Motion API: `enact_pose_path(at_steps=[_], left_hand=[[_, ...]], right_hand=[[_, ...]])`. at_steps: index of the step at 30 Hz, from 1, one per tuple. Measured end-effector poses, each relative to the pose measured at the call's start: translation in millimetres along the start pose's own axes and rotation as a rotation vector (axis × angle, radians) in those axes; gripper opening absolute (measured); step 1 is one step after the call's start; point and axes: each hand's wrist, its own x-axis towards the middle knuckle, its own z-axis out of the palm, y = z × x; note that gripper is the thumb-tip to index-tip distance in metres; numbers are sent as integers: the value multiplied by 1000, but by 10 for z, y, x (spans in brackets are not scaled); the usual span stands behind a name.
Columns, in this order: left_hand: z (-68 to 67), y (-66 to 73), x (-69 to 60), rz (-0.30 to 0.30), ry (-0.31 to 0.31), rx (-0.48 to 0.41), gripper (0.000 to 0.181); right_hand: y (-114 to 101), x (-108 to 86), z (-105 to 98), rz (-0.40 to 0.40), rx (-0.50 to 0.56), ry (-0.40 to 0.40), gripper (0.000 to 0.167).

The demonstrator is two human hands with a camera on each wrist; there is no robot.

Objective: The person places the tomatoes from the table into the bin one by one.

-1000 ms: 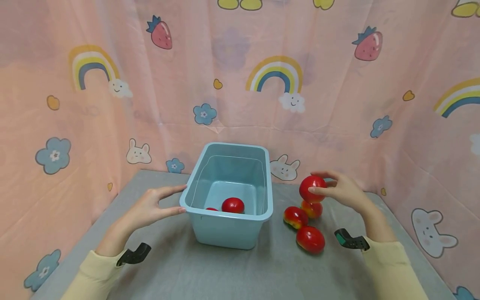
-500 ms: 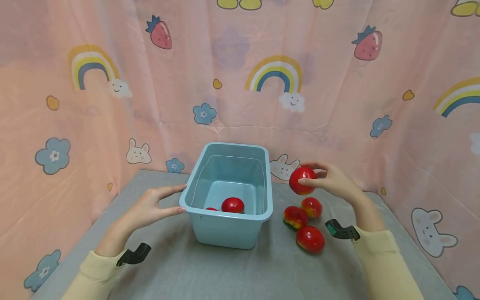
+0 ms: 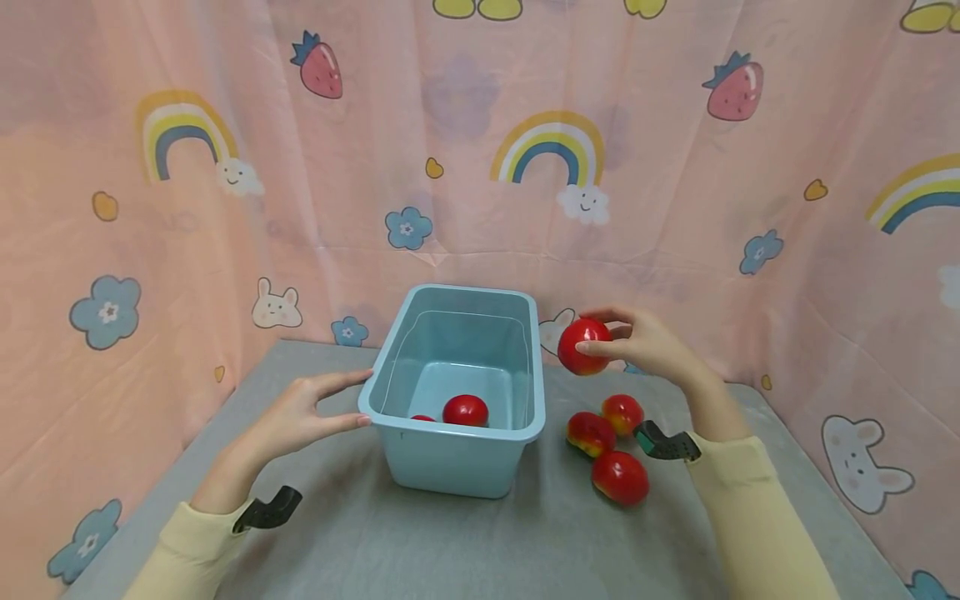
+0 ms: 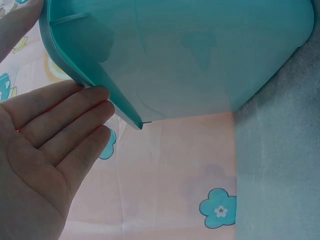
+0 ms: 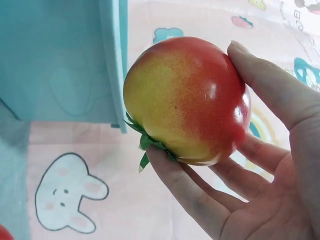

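Observation:
My right hand point(image 3: 648, 350) grips a glossy red tomato point(image 3: 579, 347) above the table, right of a light blue plastic bin point(image 3: 453, 462). In the right wrist view, this tomato point(image 5: 185, 100) shows a yellow side and a green leafy top, with thumb and fingers around it. My left hand point(image 3: 303, 414) touches the bin's near left corner. Straight fingers point(image 4: 75, 112) lie against the rim in the left wrist view. Inside the bin are a red tomato point(image 3: 466, 410) and part of another red item point(image 3: 423, 417), mostly hidden by the front wall.
Three red and yellow fruits, apparently tomatoes too, lie close together right of the bin: a back one point(image 3: 622, 414), a left one point(image 3: 590, 434) and a front one point(image 3: 620, 478). A grey cloth covers the table point(image 3: 420, 550). A pink printed curtain point(image 3: 465, 242) hangs behind.
My right hand has carried the tomato left and upward, away from the three fruits and closer to the bin. My left hand and the bin have stayed in place.

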Motion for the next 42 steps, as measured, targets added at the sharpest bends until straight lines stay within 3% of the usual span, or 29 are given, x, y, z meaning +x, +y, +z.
enact_pose_path(at_steps=[42], left_hand=[[10, -28, -1, -8, 3, 0, 64]], right_hand=[[-611, 430, 153, -101, 5, -64, 58]])
